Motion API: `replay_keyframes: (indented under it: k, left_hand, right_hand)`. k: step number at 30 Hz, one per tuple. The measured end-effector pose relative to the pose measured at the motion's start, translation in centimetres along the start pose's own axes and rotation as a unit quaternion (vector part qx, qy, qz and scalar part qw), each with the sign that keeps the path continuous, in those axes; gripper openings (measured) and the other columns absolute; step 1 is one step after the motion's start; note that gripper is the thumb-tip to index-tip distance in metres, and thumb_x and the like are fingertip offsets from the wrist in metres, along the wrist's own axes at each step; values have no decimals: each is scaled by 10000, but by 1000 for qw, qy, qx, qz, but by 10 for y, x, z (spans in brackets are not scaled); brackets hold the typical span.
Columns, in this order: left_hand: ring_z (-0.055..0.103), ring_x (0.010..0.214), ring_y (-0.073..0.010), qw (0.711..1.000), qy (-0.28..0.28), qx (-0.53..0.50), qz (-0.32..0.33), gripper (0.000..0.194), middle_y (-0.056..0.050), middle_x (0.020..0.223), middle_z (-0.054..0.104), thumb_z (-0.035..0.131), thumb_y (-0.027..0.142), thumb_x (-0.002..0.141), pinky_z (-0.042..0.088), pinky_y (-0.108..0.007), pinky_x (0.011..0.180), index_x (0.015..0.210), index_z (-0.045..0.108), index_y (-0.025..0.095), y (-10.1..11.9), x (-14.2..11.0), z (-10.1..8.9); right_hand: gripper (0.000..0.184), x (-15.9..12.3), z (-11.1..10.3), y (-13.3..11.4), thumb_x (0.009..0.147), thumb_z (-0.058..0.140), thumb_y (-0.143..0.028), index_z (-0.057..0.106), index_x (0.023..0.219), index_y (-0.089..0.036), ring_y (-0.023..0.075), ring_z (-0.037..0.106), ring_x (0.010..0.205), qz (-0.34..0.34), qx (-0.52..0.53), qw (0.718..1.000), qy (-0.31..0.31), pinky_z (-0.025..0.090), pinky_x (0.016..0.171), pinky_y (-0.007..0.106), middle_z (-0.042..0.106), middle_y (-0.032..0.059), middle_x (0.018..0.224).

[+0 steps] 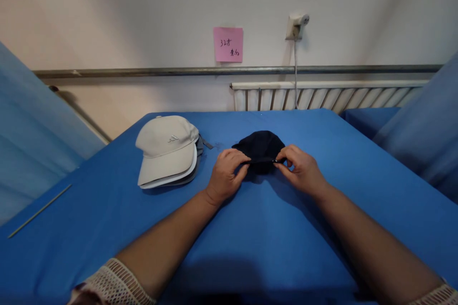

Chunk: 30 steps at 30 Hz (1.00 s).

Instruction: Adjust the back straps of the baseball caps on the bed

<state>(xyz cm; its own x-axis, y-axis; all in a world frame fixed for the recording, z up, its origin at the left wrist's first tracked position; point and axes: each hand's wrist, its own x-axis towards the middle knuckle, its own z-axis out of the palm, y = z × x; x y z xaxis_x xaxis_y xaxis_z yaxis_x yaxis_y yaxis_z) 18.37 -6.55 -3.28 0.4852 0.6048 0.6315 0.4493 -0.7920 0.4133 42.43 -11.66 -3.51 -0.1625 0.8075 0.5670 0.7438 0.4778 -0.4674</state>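
A black cap [260, 144] is on the blue-covered table in front of me, its strap side facing me. My left hand [229, 171] pinches the left end of the strap between thumb and fingers. On the other side, my right hand [298, 167] pinches the strap's right end, where a small shiny bit shows at the fingertips. The strap is stretched between both hands. To the left rests a stack of caps, with a beige cap [168, 140] on top and a white and a grey one partly showing beneath. The black cap's brim is hidden from view.
A blue cloth [268, 248] covers the table. A thin stick [40, 211] lies near its left edge. Behind are a metal rail [179, 72], a radiator [322, 95], a pink note [228, 45] and a socket with a plug [295, 27]. Blue curtains [32, 128] hang at both sides.
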Motion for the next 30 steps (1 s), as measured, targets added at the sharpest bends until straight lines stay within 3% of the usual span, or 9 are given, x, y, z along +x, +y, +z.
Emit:
replay_keyframes:
  k: [3,6,9,13,17,21,26,30]
  left_hand:
    - [596,979,-212,997,5,39,63,150,-68,966,692,563,184,855,418,-423,987,973,652,204,4,-1,-2]
    - [593,941,-205,994,-6,52,99,140,-67,933,675,550,143,844,447,-420,949,950,628,189,3,-2,0]
    - [581,887,-197,993,-17,52,106,116,-63,887,648,532,121,835,482,-384,852,911,600,177,2,-2,2]
    - [558,835,-186,993,-36,55,96,91,-59,858,621,525,120,815,471,-351,797,877,568,171,3,-2,0]
    - [521,788,-183,983,-133,64,113,87,-50,818,594,524,126,775,445,-329,751,844,547,173,8,0,-8]
    - [498,772,-178,952,-263,83,133,105,-38,810,586,536,121,732,422,-314,741,820,540,178,15,3,-14]
    - [530,762,-177,927,-357,76,82,88,-28,789,601,579,188,730,405,-289,688,817,565,186,22,4,-18]
    - [546,702,-152,920,-386,60,32,81,-15,731,603,567,261,787,385,-260,637,759,582,187,21,2,-15]
  right_hand:
    - [49,0,-3,-2,870,539,-226,579,854,-202,170,542,731,-8,-108,991,73,420,692,304,610,77,910]
    - [100,0,-3,1,877,521,-227,543,781,-207,171,530,712,-22,-156,984,81,414,696,311,596,66,856]
    - [16,0,-5,2,858,534,-209,545,849,-201,184,559,787,-46,-91,993,55,431,726,318,605,73,920]
    - [88,0,-4,1,896,510,-260,570,886,-197,156,561,734,-23,38,999,-30,436,675,286,616,50,872]
    - [237,-3,6,6,892,529,-307,543,682,-196,112,502,582,45,84,981,-167,373,556,245,576,-13,665]
    - [227,-8,15,14,826,608,-306,516,648,-197,87,435,495,116,97,955,-257,311,476,222,540,-50,573]
    - [78,-8,13,11,829,608,-252,543,810,-213,98,516,528,130,112,949,-264,352,503,216,595,-57,620]
    - [42,-7,16,4,863,583,-234,576,900,-216,109,556,595,68,59,978,-186,394,574,236,627,-30,714]
